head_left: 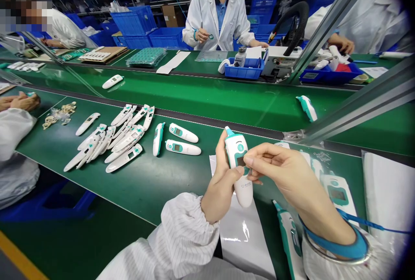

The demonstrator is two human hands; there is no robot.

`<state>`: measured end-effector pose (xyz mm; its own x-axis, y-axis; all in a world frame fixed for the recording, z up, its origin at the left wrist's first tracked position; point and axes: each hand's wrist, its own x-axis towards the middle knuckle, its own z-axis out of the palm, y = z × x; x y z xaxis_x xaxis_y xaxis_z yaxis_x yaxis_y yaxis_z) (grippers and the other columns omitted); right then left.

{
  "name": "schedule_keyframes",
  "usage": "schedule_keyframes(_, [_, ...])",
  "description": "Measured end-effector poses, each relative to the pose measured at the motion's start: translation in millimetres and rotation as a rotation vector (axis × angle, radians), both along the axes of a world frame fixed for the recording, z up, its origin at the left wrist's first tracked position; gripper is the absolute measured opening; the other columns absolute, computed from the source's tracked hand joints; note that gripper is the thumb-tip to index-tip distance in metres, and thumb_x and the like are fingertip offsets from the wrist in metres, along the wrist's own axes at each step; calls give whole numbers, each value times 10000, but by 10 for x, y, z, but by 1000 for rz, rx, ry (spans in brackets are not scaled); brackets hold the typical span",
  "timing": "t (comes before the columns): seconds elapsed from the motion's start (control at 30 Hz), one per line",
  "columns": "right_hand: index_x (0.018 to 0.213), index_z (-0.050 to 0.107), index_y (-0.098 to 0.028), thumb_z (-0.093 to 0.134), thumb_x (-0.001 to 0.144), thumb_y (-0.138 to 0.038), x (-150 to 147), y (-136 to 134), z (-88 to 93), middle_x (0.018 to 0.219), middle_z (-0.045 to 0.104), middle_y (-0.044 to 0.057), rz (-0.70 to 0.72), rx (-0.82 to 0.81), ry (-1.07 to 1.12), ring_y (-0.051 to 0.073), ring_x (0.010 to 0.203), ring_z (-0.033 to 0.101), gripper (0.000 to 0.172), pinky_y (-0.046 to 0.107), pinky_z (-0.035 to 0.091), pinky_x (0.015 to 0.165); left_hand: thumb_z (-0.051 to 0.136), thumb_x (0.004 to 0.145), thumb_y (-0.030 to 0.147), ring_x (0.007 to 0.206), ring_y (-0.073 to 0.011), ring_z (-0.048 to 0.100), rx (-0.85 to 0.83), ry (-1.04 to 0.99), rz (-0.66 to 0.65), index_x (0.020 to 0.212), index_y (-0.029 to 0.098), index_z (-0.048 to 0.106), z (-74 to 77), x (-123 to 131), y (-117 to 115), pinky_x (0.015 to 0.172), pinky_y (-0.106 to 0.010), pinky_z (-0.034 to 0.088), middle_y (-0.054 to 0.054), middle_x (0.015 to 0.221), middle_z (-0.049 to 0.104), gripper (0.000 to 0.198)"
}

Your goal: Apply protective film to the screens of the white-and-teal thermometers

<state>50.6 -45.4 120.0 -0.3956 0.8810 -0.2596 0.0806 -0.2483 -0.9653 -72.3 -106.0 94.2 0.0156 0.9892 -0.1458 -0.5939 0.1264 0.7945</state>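
A white and teal ear thermometer point(244, 191) stands nearly upright in my left hand point(220, 187), its teal probe tip pointing up. The left fingers wrap round its side, and the thumb lies on its front below the display. My right hand point(287, 172) reaches in from the right with thumb and index finger pinched at the display's edge. Anything between those fingertips is too small or hidden to make out. Beneath my hands lies a glossy white sheet point(241, 237). Close to my right wrist lies another thermometer point(288, 232).
Left of me lie assembled thermometers point(183, 147) and a pile of white housing shells point(125, 137). A green conveyor belt point(194, 98) runs beyond the bench edge, carrying a thermometer point(113, 81). A metal post point(359, 111) slants across the right. Co-workers sit opposite and at left.
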Motion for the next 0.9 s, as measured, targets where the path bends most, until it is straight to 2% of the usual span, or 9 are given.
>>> schedule_keyframes(0.13, [753,685,-201,728,742,-384,5,-56,28,598,627,-10,-3,88,-81,123,538,619,188,226,521,511,481,918,230,1172,-174,469,-18,138,113,1452,409,229,-14,32,-7,1058,-351,337,13,1343,469,617])
schedule_keyframes(0.2, [789,688,-213,682,792,-392,14,-99,51,644,645,0,-2,191,-152,125,562,617,179,225,518,519,483,922,232,1199,-174,459,-25,137,134,1445,411,244,-8,35,-6,1076,-346,320,20,1369,455,602])
schedule_keyframes(0.33, [818,678,-228,545,895,-397,27,-126,88,754,665,19,-28,413,-269,120,585,593,228,216,492,497,470,913,229,991,-193,583,-57,-16,60,1460,399,179,46,14,14,892,-390,487,-26,1222,527,643])
schedule_keyframes(0.4, [813,673,-224,506,916,-390,25,-93,85,738,656,21,-37,430,-274,124,594,591,257,212,485,494,463,894,207,846,-182,607,-88,-97,32,1464,386,148,80,0,29,757,-389,534,-45,1179,524,676])
schedule_keyframes(0.5, [816,657,-218,491,926,-401,27,-28,42,757,659,21,-69,384,-231,128,632,611,270,225,510,568,462,848,163,814,-180,589,-120,-179,25,1463,342,164,122,-15,40,660,-358,544,-62,1158,509,706])
schedule_keyframes(0.63, [1037,618,-239,480,927,-456,35,-35,-62,1082,650,57,-113,375,-164,186,883,643,279,281,533,690,454,761,99,886,-201,558,-74,-246,-12,1464,307,162,143,-22,20,646,-330,534,-55,1044,532,789])
schedule_keyframes(0.73, [1292,480,-280,564,885,-441,-3,-113,-117,1317,534,69,-8,376,-113,229,1100,569,446,336,516,828,470,658,47,895,-180,562,-46,-222,-32,1456,321,186,133,-20,-8,693,-289,503,-34,1048,545,891])
schedule_keyframes(0.8, [1341,424,-293,621,855,-410,-48,-165,-127,1271,555,58,67,364,-110,217,1058,576,538,329,510,827,468,610,14,927,-168,567,-10,-187,-39,1447,330,223,122,-18,-22,736,-260,474,-18,1046,558,927])
schedule_keyframes(0.9, [1307,465,-287,558,899,-411,-92,-203,-120,1000,622,20,121,319,-74,161,799,598,437,274,512,668,456,587,-9,953,-168,577,26,-148,-40,1436,329,249,117,-19,-22,756,-252,460,-8,1026,572,938])
